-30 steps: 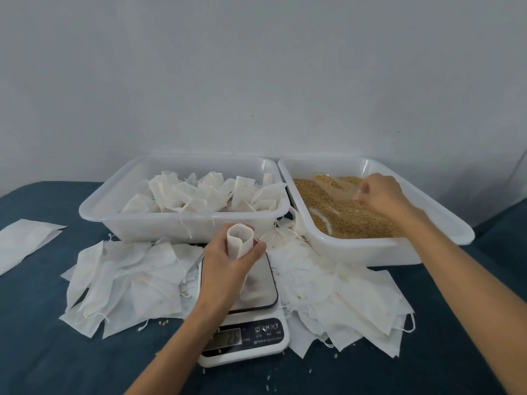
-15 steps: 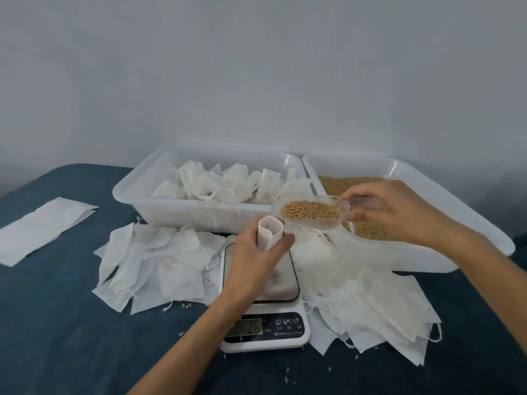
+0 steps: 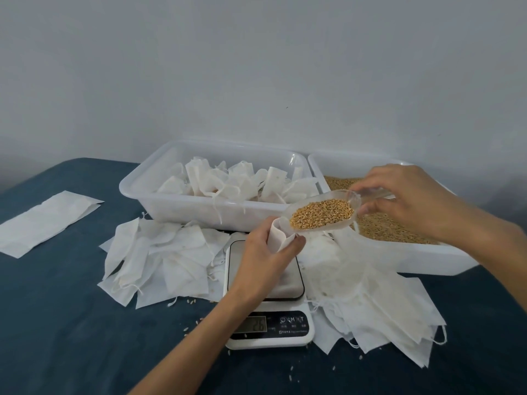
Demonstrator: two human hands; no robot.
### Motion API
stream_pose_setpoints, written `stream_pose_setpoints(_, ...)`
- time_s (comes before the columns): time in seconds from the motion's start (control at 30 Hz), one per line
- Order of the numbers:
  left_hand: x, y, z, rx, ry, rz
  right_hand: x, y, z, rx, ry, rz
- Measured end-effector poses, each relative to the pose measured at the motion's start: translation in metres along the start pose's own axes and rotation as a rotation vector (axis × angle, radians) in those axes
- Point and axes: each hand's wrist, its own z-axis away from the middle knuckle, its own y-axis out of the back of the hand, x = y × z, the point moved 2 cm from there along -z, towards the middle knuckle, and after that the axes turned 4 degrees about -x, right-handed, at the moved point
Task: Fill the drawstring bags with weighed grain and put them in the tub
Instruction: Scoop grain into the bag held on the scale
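Note:
My left hand (image 3: 263, 262) grips a small white drawstring bag (image 3: 278, 236) upright on the digital scale (image 3: 269, 317), its mouth held open. My right hand (image 3: 405, 202) pinches the handle of a clear plastic scoop (image 3: 322, 213) heaped with golden grain; the scoop's tip touches the bag's mouth. The scale's display reads 26. Behind on the left stands a white tub (image 3: 199, 209) holding several filled bags. On the right, a second white tub (image 3: 413, 252) holds loose grain (image 3: 382, 226).
Empty flat bags lie in piles left (image 3: 159, 258) and right (image 3: 379, 306) of the scale on the dark blue cloth. A long white sheet (image 3: 45, 220) lies far left. A few spilled grains dot the cloth near the scale. A white wall rises behind the tubs.
My right hand lifted the scoop full of grain out of the right tub and carried it left to the bag's mouth. The left hand kept holding the bag on the scale.

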Motion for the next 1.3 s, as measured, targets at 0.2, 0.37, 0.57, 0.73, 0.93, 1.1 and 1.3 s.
stream_pose_setpoints(0.2,0.004,-0.002,0.001,-0.011,-0.006,-0.013,-0.002,0.0,0.0,-0.009,0.003,0.053)
stream_pose_setpoints(0.37,0.003,-0.002,0.001,-0.021,-0.002,-0.025,-0.003,0.0,-0.001,0.016,0.039,0.097)
stream_pose_setpoints(0.57,0.0,-0.002,-0.001,-0.044,0.009,0.012,-0.006,0.001,-0.001,0.056,0.068,0.12)
stream_pose_setpoints(0.73,0.0,0.002,-0.009,-0.089,0.059,0.036,-0.01,0.002,-0.003,0.057,0.04,0.118)
stream_pose_setpoints(0.93,0.001,0.005,-0.019,-0.151,0.111,0.03,-0.011,0.001,-0.003,0.057,0.018,0.168)
stream_pose_setpoints(1.1,0.001,0.01,-0.021,-0.183,0.134,0.015,-0.012,-0.001,-0.003,0.06,-0.006,0.176)
stream_pose_setpoints(1.3,-0.001,0.019,-0.017,-0.195,0.151,0.054,-0.016,-0.006,-0.005,0.048,0.004,0.175)
